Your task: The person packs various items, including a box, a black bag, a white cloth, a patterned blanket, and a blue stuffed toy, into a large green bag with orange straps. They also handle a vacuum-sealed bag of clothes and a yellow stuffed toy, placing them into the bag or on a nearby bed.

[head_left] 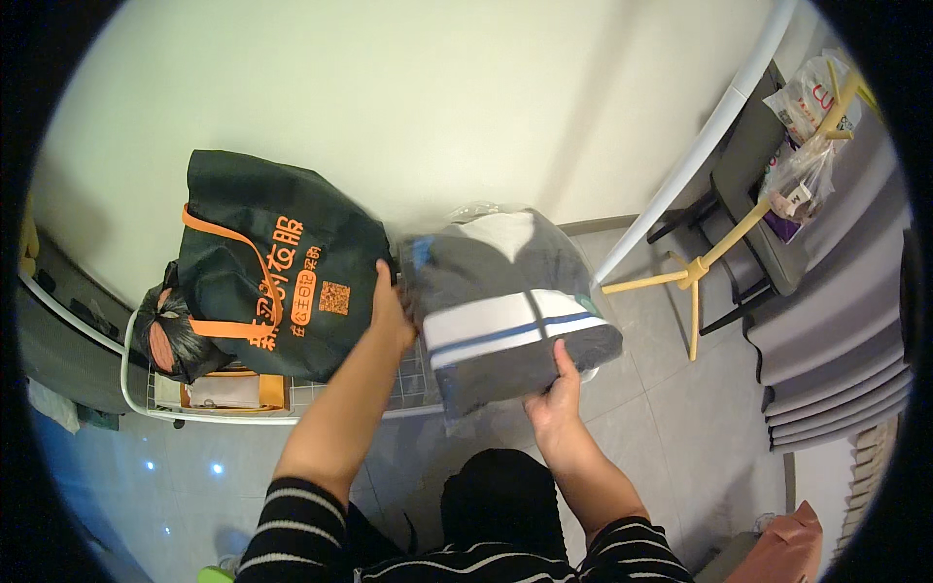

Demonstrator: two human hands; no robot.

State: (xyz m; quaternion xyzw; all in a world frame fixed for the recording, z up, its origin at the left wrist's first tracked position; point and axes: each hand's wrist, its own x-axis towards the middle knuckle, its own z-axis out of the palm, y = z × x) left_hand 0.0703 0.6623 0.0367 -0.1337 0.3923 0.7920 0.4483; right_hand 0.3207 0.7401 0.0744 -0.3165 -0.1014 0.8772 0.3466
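The right hand [556, 403] grips the near lower edge of a folded grey garment with white and blue stripes [510, 316], which appears sealed in a clear plastic sleeve; thumb on top, fingers curled beneath, pinching the edge. The left hand [391, 313] lies against the garment's left side, between it and a dark green fabric bag with orange handles [277, 267]. Whether the left fingers are closed on the packet or merely pressed flat against it cannot be told, as they are hidden behind it.

The garment is held in the air, tilted, above the right end of a white wire rack [282, 406] on which the bag rests. A black plastic bag [170, 335] sits at the rack's left end, touching the green bag.

Judged from this position, the packet is being lifted or placed beside the bag. For good handling, support should remain under both sides, since slick film tends to slip from a one-edge pinch. The packet should be kept level so the fold stays intact.

Farther right stand a yellow wooden stand [695, 272] and a dark chair [753, 185], well apart.
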